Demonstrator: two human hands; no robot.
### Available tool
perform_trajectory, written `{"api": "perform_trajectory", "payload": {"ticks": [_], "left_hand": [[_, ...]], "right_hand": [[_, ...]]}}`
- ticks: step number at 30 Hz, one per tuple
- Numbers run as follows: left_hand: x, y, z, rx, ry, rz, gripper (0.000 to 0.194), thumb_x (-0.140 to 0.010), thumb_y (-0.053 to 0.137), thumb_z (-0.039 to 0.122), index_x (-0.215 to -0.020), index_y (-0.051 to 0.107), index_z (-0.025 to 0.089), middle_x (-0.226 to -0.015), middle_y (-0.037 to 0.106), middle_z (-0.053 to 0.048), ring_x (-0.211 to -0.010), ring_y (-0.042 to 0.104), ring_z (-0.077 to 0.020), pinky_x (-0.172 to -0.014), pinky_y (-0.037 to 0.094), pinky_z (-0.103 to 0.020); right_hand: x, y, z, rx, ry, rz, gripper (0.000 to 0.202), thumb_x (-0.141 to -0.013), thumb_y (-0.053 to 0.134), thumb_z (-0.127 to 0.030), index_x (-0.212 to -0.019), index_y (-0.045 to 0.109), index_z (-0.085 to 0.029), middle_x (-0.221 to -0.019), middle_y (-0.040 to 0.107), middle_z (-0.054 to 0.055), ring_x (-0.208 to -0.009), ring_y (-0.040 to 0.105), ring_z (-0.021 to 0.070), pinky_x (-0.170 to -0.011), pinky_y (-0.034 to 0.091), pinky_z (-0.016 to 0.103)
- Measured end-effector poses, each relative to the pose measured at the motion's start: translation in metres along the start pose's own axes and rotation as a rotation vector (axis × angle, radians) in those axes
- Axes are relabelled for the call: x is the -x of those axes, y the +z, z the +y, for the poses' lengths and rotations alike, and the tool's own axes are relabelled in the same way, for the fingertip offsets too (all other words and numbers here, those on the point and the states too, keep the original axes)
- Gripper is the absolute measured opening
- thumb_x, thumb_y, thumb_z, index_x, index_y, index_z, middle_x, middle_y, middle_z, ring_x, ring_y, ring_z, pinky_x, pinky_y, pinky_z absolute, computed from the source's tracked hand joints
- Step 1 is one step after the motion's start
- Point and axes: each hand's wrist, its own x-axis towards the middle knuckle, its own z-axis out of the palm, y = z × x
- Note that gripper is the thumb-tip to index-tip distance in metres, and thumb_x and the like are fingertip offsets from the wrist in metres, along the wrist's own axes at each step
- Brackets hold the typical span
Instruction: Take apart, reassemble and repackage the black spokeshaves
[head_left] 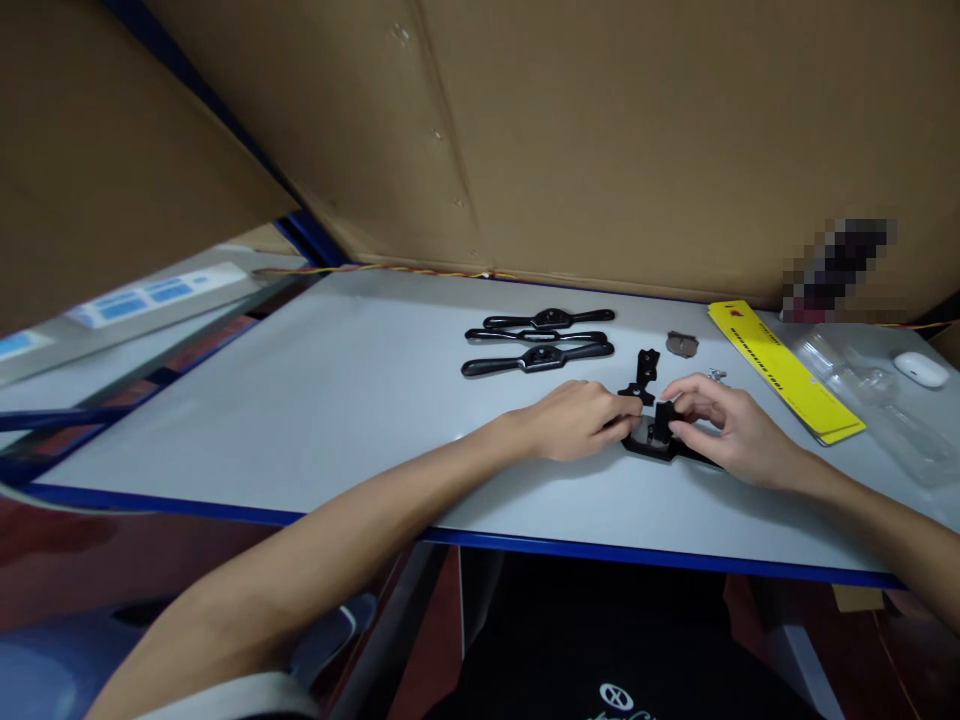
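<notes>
My right hand (724,430) pinches a small black plate (664,420) and holds it upright over the middle of a black two-handled tool body (651,451). My left hand (585,420) has its fingers closed around the left side of that tool body, which lies near the table's front edge. Just behind my fingertips lie more small black plates (646,372). Silver screws (717,376) sit behind my right hand, with grey metal blades (682,344) farther back. Three black two-handled tools (538,358) lie side by side at the back, left of the plates.
A yellow printed card (784,370) lies on the table (300,400) to the right, beside clear plastic packaging (892,410). A white rounded object (921,370) is at the far right. Cardboard (600,150) stands behind the table. A white box (165,293) with blue labels is far left.
</notes>
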Motion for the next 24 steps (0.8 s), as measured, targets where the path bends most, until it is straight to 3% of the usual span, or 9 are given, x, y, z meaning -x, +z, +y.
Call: {"api": "perform_trajectory", "payload": {"ticks": [5,8,10,14,18,21,24], "left_hand": [[0.000,0.000,0.000,0.000,0.002,0.002,0.027,-0.098,0.038,0.028,-0.089,0.062,0.020,-0.061,0.054,0.002,-0.054,0.045,-0.0135,-0.056,0.026,-0.028],[0.000,-0.001,0.001,-0.003,0.006,0.001,0.029,-0.099,0.037,0.029,-0.089,0.062,0.020,-0.061,0.055,0.002,-0.054,0.046,-0.0135,-0.056,0.026,-0.029],[0.000,-0.002,0.002,-0.005,0.002,-0.005,0.029,-0.098,0.036,0.029,-0.089,0.062,0.020,-0.062,0.056,0.001,-0.055,0.047,-0.0138,-0.056,0.027,-0.029],[0.000,-0.002,0.002,-0.009,-0.002,-0.011,0.030,-0.098,0.035,0.029,-0.089,0.062,0.020,-0.063,0.057,0.001,-0.056,0.048,-0.0144,-0.057,0.028,-0.029],[0.000,-0.002,0.002,-0.013,0.009,-0.001,0.028,-0.098,0.037,0.028,-0.089,0.062,0.020,-0.062,0.056,0.001,-0.055,0.048,-0.0146,-0.056,0.029,-0.029],[0.000,-0.003,0.002,-0.006,0.004,-0.003,0.029,-0.099,0.036,0.028,-0.088,0.062,0.021,-0.063,0.056,0.001,-0.056,0.049,-0.0147,-0.057,0.029,-0.029],[0.000,-0.003,0.002,0.008,0.001,-0.005,0.031,-0.101,0.036,0.029,-0.087,0.062,0.021,-0.062,0.055,0.002,-0.055,0.048,-0.0143,-0.057,0.028,-0.029]], "right_hand": [[-0.001,-0.004,-0.003,-0.033,0.014,-0.023,0.013,-0.088,0.065,-0.032,-0.094,0.070,-0.022,-0.092,0.074,0.004,-0.083,0.070,0.0191,-0.083,0.058,0.037],[0.000,-0.006,-0.004,-0.081,0.024,-0.067,0.023,-0.083,0.068,-0.033,-0.102,0.075,-0.022,-0.100,0.077,0.006,-0.089,0.073,0.0207,-0.087,0.059,0.038],[0.001,-0.006,-0.005,-0.063,0.026,-0.052,0.022,-0.083,0.069,-0.034,-0.100,0.077,-0.022,-0.096,0.077,0.006,-0.085,0.073,0.0202,-0.081,0.059,0.036],[0.000,-0.004,-0.007,0.131,-0.013,0.049,0.017,-0.088,0.069,-0.037,-0.086,0.078,-0.023,-0.069,0.069,0.001,-0.063,0.062,0.0158,-0.060,0.049,0.030],[-0.003,0.001,-0.006,0.191,-0.092,0.054,0.020,-0.093,0.065,-0.035,-0.084,0.077,-0.023,-0.077,0.068,0.003,-0.072,0.062,0.0175,-0.068,0.049,0.033],[-0.004,0.005,-0.001,0.159,-0.043,-0.009,0.020,-0.094,0.063,-0.034,-0.084,0.076,-0.022,-0.080,0.070,0.004,-0.073,0.063,0.0174,-0.068,0.049,0.033],[-0.004,0.007,0.003,0.145,-0.007,0.011,0.018,-0.092,0.066,-0.035,-0.086,0.075,-0.020,-0.077,0.070,0.003,-0.068,0.062,0.0161,-0.064,0.049,0.032]]}}
